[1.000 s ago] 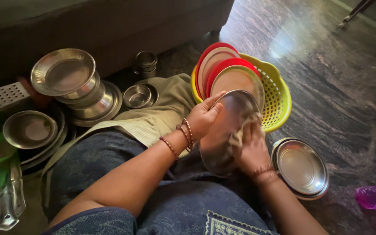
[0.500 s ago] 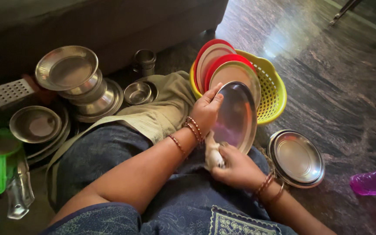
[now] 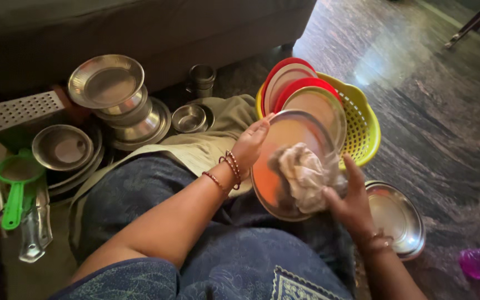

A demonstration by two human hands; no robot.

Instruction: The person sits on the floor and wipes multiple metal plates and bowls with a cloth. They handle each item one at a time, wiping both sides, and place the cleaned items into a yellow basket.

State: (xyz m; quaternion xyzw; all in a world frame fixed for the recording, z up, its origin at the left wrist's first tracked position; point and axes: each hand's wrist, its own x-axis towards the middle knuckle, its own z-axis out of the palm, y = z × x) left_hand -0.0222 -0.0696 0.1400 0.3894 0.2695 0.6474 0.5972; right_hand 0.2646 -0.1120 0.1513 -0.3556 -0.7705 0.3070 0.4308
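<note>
Dark glossy stone floor [image 3: 451,111], sofa base far side. Steel bowls stacked far left, green strainer [image 3: 15,186] near left, yellow basket [image 3: 362,119] w/ red-rimmed plates centre. Your left hand [image 3: 251,141] grips steel plate [image 3: 276,172] rim, plate over lap. Right hand [image 3: 354,197] closed on cloth [image 3: 306,175], pressed to plate face.

Glossy steel plate [image 3: 281,166], soft crumpled cloth [image 3: 306,175], yellow plastic basket [image 3: 362,128].

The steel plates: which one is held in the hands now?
The steel plate on the lap, tilted up: left hand grips its rim, right hand presses a cloth on it. The others sit untouched.
</note>
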